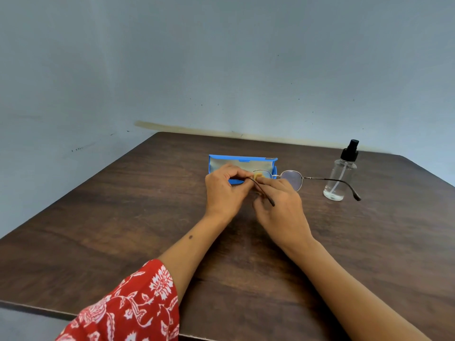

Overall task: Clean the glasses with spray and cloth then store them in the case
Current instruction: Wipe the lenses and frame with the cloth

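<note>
Thin metal-framed glasses (pixel 293 177) with both temples unfolded are held above the table in front of the open blue case (pixel 242 160). My left hand (pixel 225 189) pinches the frame at the left lens hinge. My right hand (pixel 280 205) pinches a small yellow cloth (pixel 259 174) against the left lens. The left temple runs down over my right hand. A clear spray bottle (pixel 339 178) with a black pump top stands upright to the right, behind the right temple tip.
The dark wooden table (pixel 123 230) stands against a pale blue-grey wall. Its left edge runs diagonally and its near edge lies under my red patterned sleeve (pixel 128 308).
</note>
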`<state>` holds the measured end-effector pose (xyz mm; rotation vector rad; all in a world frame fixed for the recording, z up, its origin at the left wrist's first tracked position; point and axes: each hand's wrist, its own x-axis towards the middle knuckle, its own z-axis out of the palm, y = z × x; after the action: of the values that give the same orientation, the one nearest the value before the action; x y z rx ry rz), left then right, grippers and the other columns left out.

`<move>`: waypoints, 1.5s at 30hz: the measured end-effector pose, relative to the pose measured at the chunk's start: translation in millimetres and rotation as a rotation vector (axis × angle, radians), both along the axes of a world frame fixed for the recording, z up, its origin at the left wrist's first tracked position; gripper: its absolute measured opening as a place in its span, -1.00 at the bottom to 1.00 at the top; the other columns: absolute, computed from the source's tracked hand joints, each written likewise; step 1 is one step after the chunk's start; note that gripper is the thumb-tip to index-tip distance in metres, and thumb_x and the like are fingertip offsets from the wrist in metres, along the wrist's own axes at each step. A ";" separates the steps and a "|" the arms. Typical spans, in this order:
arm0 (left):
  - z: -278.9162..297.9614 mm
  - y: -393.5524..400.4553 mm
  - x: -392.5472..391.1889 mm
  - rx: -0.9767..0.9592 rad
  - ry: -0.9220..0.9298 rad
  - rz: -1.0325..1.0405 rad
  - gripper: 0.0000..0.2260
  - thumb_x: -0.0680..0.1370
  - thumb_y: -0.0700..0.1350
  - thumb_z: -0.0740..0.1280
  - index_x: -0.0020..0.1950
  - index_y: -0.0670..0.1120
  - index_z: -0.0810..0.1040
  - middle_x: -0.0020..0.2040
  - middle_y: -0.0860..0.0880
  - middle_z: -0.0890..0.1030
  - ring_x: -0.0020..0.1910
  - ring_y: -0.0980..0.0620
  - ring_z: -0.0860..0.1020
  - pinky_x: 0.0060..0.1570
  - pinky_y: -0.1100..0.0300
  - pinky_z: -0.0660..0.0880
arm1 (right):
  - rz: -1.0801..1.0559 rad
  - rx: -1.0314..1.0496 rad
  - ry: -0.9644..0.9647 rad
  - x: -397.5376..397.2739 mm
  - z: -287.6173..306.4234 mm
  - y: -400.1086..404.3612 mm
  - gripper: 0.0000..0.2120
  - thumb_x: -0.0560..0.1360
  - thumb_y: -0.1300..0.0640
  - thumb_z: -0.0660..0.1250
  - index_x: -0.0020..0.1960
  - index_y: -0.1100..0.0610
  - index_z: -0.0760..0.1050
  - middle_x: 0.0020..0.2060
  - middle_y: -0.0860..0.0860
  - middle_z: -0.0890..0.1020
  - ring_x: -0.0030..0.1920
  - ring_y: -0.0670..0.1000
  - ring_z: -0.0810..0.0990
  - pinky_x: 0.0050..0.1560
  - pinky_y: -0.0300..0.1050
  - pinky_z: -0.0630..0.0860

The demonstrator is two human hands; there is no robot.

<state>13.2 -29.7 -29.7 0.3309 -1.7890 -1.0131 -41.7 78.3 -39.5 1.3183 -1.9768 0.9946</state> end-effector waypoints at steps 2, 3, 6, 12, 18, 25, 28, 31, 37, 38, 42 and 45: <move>0.4 -1.2 -0.2 0.015 -0.008 0.007 -0.90 0.34 -0.31 0.48 -0.20 -0.16 0.67 -0.27 0.05 0.62 -0.25 0.30 0.57 -0.18 0.49 0.45 | 0.019 0.054 -0.024 0.1 -0.5 0.4 -0.70 0.32 0.22 0.20 -0.07 0.23 0.64 -0.09 0.06 0.67 -0.12 0.13 0.58 -0.09 -0.25 0.38; 0.8 -1.6 0.0 0.018 -0.017 0.015 -0.90 0.34 -0.32 0.47 -0.20 -0.16 0.67 -0.27 0.05 0.61 -0.25 0.31 0.56 -0.19 0.50 0.45 | 0.029 0.072 -0.036 -0.4 -0.7 0.5 -0.69 0.32 0.17 0.17 -0.09 0.21 0.63 -0.12 0.03 0.67 -0.14 0.11 0.57 -0.11 -0.26 0.36; 1.3 -2.9 0.3 0.023 -0.023 0.036 -0.90 0.33 -0.32 0.47 -0.20 -0.17 0.67 -0.27 0.05 0.61 -0.26 0.32 0.56 -0.18 0.51 0.45 | 0.014 0.099 -0.062 -0.5 0.0 1.5 -0.76 0.29 0.19 0.21 -0.17 0.19 0.62 -0.19 -0.01 0.67 -0.17 0.08 0.56 -0.13 -0.24 0.37; -0.3 -5.6 -2.3 0.101 0.001 0.094 -0.90 0.34 -0.33 0.44 -0.27 -0.14 0.65 -0.27 0.01 0.65 -0.26 0.22 0.59 -0.16 0.44 0.48 | -0.018 -0.020 -0.074 -4.5 2.6 8.5 -0.83 0.25 0.24 0.32 -0.21 0.17 0.65 -0.25 0.00 0.68 -0.18 0.03 0.61 -0.08 -0.31 0.41; -0.1 -9.9 -2.6 0.137 -0.026 0.132 -0.91 0.34 -0.29 0.46 -0.28 -0.11 0.65 -0.28 0.04 0.65 -0.26 0.18 0.60 -0.10 0.30 0.52 | -0.102 -0.436 -0.250 -14.9 14.8 25.1 -0.80 0.36 0.20 0.30 -0.08 0.19 0.66 -0.13 -0.09 0.62 -0.09 -0.05 0.61 0.03 -0.27 0.49; 2.7 -10.1 -0.8 0.137 -0.042 0.128 -0.93 0.36 -0.30 0.46 -0.24 -0.14 0.66 -0.27 0.05 0.64 -0.26 0.19 0.59 -0.08 0.25 0.55 | -0.206 -0.214 -0.245 -27.1 4.3 20.0 -0.78 0.43 0.36 0.35 0.07 0.30 0.61 0.05 0.16 0.63 0.08 0.14 0.58 0.09 -0.37 0.32; 3.9 -9.5 -0.5 0.123 -0.048 0.123 -0.93 0.38 -0.29 0.45 -0.22 -0.13 0.66 -0.25 0.06 0.63 -0.22 0.18 0.60 -0.07 0.31 0.53 | -0.204 -0.114 -0.195 -26.5 1.4 18.7 -0.77 0.43 0.37 0.36 0.08 0.32 0.60 0.06 0.19 0.63 0.10 0.17 0.56 0.10 -0.44 0.22; 3.4 -11.1 -0.3 0.126 -0.039 0.126 -0.92 0.39 -0.29 0.44 -0.21 -0.13 0.66 -0.26 0.07 0.62 -0.27 0.30 0.57 -0.13 0.43 0.50 | -0.172 -0.055 -0.133 -24.3 0.3 17.0 -0.78 0.40 0.37 0.39 0.04 0.31 0.62 0.03 0.17 0.65 0.06 0.16 0.58 0.09 -0.43 0.23; 4.2 -11.3 -1.0 0.125 -0.035 0.123 -0.91 0.39 -0.30 0.43 -0.21 -0.13 0.66 -0.27 0.11 0.61 -0.28 0.39 0.54 -0.17 0.50 0.47 | -0.272 -0.068 -0.116 -27.8 1.0 20.4 -0.76 0.44 0.38 0.33 0.10 0.35 0.58 0.08 0.19 0.61 0.08 0.21 0.53 0.04 -0.21 0.32; 4.1 -11.0 -1.1 0.122 -0.030 0.122 -0.91 0.38 -0.31 0.43 -0.22 -0.13 0.66 -0.27 0.11 0.61 -0.28 0.39 0.54 -0.15 0.47 0.48 | -0.263 -0.056 -0.100 -26.1 0.6 19.2 -0.76 0.43 0.38 0.34 0.09 0.35 0.58 0.08 0.19 0.61 0.07 0.21 0.54 0.03 -0.20 0.33; 4.0 -10.8 -0.4 0.108 -0.018 0.121 -0.90 0.37 -0.33 0.43 -0.22 -0.14 0.66 -0.29 0.14 0.59 -0.27 0.41 0.54 -0.10 0.43 0.49 | -0.179 0.011 -0.051 -21.3 -3.1 12.3 -0.77 0.39 0.39 0.38 0.05 0.32 0.61 0.06 0.16 0.63 0.02 0.19 0.57 0.04 -0.19 0.36; 4.7 -11.8 0.5 0.109 -0.014 0.123 -0.89 0.37 -0.33 0.43 -0.22 -0.13 0.66 -0.29 0.15 0.58 -0.28 0.42 0.53 -0.13 0.50 0.46 | -0.233 -0.016 -0.111 -23.7 -0.1 16.3 -0.76 0.44 0.37 0.33 0.10 0.33 0.59 0.09 0.16 0.62 0.08 0.18 0.53 0.04 -0.20 0.35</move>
<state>13.7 -41.5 -25.0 0.5103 -1.7077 -1.0248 -65.5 94.6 -39.6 1.0147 -2.1430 0.9865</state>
